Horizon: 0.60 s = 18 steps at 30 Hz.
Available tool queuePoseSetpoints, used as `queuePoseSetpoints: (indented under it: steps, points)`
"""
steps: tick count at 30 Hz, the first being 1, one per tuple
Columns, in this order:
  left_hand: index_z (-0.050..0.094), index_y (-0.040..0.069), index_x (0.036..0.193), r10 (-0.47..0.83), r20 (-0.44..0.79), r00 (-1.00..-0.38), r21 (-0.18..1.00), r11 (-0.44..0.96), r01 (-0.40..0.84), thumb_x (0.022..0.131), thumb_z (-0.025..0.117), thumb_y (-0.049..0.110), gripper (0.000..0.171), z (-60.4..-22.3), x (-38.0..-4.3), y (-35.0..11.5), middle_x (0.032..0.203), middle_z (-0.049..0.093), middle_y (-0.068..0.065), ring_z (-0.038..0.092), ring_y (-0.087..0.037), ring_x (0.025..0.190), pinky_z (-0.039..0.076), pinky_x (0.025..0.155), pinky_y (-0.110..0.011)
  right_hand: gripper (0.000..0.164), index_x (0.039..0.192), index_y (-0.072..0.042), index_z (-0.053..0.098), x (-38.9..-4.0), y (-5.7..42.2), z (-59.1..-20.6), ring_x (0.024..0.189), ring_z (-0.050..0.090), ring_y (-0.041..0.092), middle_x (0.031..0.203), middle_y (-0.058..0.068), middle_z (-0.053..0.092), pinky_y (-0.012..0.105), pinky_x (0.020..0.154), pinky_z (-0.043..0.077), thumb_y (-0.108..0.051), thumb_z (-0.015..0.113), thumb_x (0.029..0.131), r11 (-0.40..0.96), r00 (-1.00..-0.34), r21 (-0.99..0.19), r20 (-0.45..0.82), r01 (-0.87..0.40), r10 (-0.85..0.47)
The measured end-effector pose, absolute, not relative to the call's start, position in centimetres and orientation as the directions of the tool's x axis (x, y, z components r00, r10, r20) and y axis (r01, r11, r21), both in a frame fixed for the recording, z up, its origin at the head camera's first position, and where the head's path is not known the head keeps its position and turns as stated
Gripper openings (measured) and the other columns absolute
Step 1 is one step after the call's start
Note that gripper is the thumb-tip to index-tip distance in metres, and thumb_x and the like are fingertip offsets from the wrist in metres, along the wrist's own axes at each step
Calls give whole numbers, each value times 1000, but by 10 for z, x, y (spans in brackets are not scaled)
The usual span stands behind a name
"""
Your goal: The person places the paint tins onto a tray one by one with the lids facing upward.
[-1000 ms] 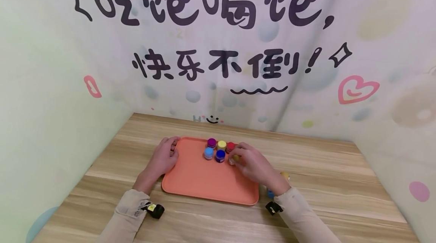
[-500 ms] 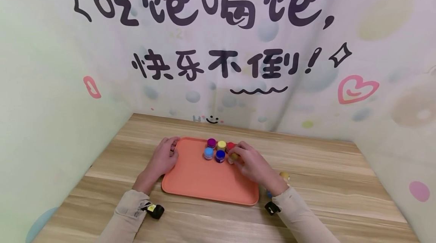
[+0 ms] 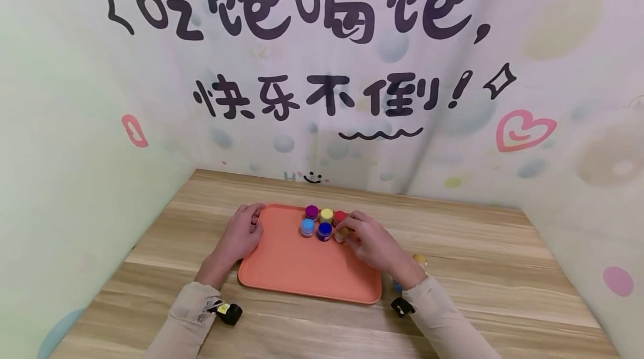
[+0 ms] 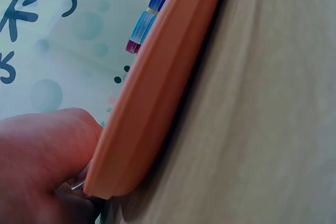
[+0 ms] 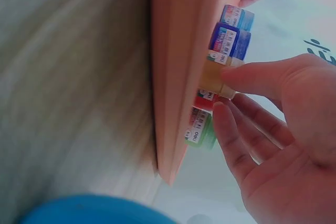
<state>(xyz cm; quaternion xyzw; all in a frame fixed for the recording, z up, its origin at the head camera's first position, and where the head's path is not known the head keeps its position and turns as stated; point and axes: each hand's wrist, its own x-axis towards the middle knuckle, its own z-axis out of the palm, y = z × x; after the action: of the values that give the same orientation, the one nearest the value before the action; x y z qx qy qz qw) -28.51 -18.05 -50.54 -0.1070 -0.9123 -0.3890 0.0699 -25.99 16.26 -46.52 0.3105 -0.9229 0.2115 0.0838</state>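
An orange tray (image 3: pixel 309 267) lies on the wooden table. My left hand (image 3: pixel 245 231) grips its far left rim; the thumb side shows against the rim in the left wrist view. My right hand (image 3: pixel 374 240) pinches a small ochre paint jar (image 5: pixel 211 76) between thumb and fingers, at the tray's right part. Beside that jar stand a dark blue jar (image 3: pixel 325 231) and a light blue jar (image 3: pixel 308 227). Behind them are a purple jar (image 3: pixel 312 212), a yellow jar (image 3: pixel 327 216) and a red jar (image 3: pixel 339 217). A green jar (image 5: pixel 198 127), hidden in the head view, shows in the right wrist view.
To the right of the tray, partly behind the right forearm, are an orange-brown object (image 3: pixel 420 260) and a blue object (image 3: pixel 398 286) on the table (image 3: pixel 483 269). A printed curtain (image 3: pixel 322 146) hangs along the far edge. A pale wall (image 3: pixel 60 180) stands at left.
Between the frames my right hand shifts very slightly left with the ochre jar, close to the dark blue one. The left hand keeps its place on the tray's rim.
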Motion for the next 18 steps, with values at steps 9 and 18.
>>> queuePoseSetpoints:
  steps: [9, 18]
  points:
    - [58, -7, 146, 143, 230, -962, 701, 662, 266, 101, 59, -4, 45, -505, -284, -180, 128, 62, -24, 68, -32, 111, 62, 92, -44, 26, 113, -9, 79, -255, 168, -457, 103, 72, 26, 118, 5, 71, 41, 89, 66, 4, 79, 92, 696, -789, -372, 315, -614, -528]
    - [58, -7, 146, 139, 235, -962, 704, 658, 267, 102, 58, -4, 44, -505, -284, -180, 128, 61, -24, 68, -32, 111, 62, 92, -44, 20, 108, -9, 80, -249, 178, -455, 93, 67, 18, 109, 5, 72, 40, 82, 65, 5, 79, 93, 672, -766, -374, 389, -639, -511]
